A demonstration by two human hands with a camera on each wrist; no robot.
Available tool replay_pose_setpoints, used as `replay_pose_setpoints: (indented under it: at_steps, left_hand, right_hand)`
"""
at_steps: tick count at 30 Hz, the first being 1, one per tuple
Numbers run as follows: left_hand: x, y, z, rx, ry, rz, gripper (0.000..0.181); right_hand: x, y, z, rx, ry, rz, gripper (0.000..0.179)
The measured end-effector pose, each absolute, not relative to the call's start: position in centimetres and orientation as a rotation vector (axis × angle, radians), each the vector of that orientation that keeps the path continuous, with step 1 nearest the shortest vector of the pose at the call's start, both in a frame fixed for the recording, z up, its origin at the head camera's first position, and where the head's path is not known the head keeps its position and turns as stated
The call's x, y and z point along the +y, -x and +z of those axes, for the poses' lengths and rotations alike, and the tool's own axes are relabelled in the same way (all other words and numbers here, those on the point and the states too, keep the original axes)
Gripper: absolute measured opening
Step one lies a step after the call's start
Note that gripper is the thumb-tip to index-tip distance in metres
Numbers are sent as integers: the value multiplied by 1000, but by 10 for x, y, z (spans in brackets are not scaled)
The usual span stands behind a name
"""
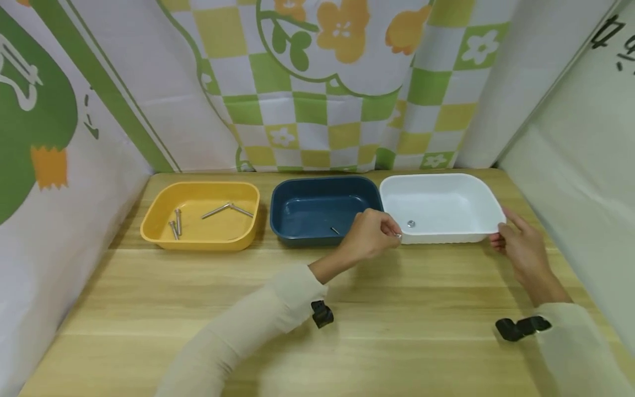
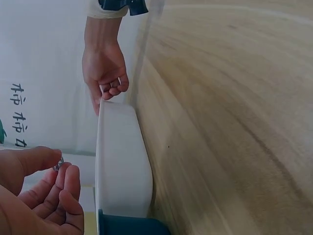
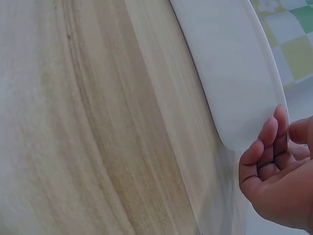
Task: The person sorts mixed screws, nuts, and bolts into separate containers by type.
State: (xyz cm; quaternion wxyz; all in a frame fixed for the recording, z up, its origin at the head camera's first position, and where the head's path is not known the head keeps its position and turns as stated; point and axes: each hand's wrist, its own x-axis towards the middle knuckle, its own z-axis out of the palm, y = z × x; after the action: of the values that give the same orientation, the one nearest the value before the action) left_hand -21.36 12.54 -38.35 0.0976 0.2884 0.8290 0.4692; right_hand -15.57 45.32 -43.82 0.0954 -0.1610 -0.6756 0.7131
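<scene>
My left hand pinches a small shiny metal nut between thumb and fingertips, at the near left corner of the white tray. With thumb and fingers, my right hand grips the rim at that tray's near right corner. Another metal nut lies inside the white tray, near its front left. Part of the navy blue tray is behind my left hand in the head view. A short, thin dark piece lies in that blue tray.
A yellow tray at the left contains several metal bolts. All three trays stand in a row along the back of the wooden table. Behind them hangs a checkered cloth, and white cloth walls flank the table.
</scene>
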Motion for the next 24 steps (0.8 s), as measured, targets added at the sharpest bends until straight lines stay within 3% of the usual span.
replay_pose_setpoints:
  at_steps: [24]
  left_hand:
    - [156,246,-388,2610,-579,1326,5]
  right_hand:
    - [452,157,-433,-2041,541,2089,59]
